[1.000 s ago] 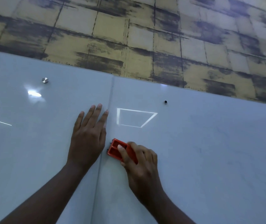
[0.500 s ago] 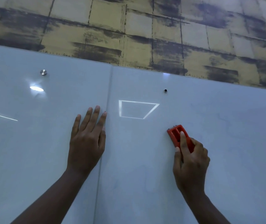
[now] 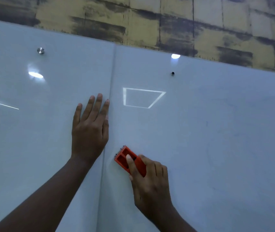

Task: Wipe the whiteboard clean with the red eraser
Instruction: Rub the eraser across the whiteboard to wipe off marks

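Red eraser [image 3: 128,159] flat against whiteboard [image 3: 217,131], just right of the vertical panel seam [image 3: 110,97], tilted up-left. Right hand [image 3: 150,183] grips it, index finger along its back. Left hand [image 3: 90,129] pressed flat, fingers straight, on left panel, index fingertip at the seam. Faint blue smears to the right; broad bare board there up to the top edge. Mounting stud [image 3: 40,50] upper left.

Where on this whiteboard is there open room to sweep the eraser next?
Open: the right panel right of the right hand and red eraser, below the dark stud. Also the left panel left of the left hand. Crowded: the seam between the hands.
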Demonstrator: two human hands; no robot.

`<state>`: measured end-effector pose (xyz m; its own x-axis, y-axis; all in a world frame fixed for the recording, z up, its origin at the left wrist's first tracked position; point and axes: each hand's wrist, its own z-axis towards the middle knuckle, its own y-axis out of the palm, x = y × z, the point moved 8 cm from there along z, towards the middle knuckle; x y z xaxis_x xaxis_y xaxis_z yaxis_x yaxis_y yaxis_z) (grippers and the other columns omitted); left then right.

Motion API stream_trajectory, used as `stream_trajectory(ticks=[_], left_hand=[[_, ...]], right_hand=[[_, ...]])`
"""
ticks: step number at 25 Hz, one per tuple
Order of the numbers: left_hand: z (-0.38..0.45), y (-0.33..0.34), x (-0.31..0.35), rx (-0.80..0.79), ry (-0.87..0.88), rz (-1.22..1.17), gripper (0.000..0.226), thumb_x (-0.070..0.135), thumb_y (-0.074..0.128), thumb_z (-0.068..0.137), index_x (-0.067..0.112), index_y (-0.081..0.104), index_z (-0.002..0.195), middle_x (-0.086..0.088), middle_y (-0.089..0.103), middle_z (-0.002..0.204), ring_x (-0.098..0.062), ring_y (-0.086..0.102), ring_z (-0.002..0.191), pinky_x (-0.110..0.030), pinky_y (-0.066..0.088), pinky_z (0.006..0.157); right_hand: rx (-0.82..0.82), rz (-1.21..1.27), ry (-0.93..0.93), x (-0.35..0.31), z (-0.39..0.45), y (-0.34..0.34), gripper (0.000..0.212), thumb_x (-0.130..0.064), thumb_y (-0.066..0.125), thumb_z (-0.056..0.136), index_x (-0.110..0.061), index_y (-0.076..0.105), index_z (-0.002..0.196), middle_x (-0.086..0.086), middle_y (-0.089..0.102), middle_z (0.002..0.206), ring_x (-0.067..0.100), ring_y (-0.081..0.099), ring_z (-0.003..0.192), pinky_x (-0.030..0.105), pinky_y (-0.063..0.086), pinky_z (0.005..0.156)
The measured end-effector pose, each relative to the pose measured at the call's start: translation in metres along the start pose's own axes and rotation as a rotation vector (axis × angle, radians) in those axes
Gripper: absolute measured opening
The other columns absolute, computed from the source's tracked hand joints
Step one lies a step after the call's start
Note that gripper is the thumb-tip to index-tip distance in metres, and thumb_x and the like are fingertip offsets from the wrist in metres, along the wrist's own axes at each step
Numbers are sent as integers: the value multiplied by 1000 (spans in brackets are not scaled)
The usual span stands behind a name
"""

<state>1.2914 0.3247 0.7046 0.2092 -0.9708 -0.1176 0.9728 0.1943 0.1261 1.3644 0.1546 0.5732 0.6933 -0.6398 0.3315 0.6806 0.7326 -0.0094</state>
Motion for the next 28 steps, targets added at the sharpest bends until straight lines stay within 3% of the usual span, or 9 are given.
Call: stream_trajectory(ticks=[3,5,10,15,17,22,28], left_hand=[[-12,-3,2,-10,-1,2,53,24,37,113,12,36,164,-10,30,172,-26,23,162,-58,24,128],[-21,-6,3,-4,-3,0,53,23,38,112,12,38,164,-9,30,172,-26,24,162,-58,24,128],[-39,-11,6,10,0,9,52,21,40,111,11,41,162,-9,33,171,-27,27,161,-59,26,127],[-57,-13,9,-3,-14,2,52,20,40,111,10,40,162,-9,31,172,-28,26,161,-59,25,128],[-60,-13,9,-7,-15,7,52,21,40,112,11,40,163,-9,32,172,-28,26,161,-59,25,128],[-65,-11,7,-48,-29,-10,53,23,38,113,12,35,165,-10,28,173,-28,21,162,-59,22,129],[-92,-16,11,-78,-33,-9,54,21,41,113,12,33,165,-10,26,174,-29,20,163,-60,21,129]], right_hand=[[-26,-30,-90,13,-3,-11,55,-30,61,100,-20,52,153,19,63,126,35,61,93,42,45,75],[-4,-46,-33,37,6,-20,52,-31,60,100,-17,56,150,20,64,119,38,59,88,43,45,72],[126,-116,342,126,21,-44,54,-27,62,96,-18,58,149,15,59,112,35,57,92,44,46,74],[235,98,659,121,3,-41,53,-26,64,93,-24,61,146,9,58,118,29,56,102,50,49,86],[195,156,597,90,15,-35,52,-26,67,91,-25,64,143,9,59,119,32,58,101,49,49,84],[-75,96,152,-7,-12,-14,60,-19,73,90,-29,60,147,11,62,127,32,57,98,42,41,80],[-252,77,-59,-22,-79,-20,60,-16,77,84,-33,65,140,10,65,130,28,63,105,42,45,85]])
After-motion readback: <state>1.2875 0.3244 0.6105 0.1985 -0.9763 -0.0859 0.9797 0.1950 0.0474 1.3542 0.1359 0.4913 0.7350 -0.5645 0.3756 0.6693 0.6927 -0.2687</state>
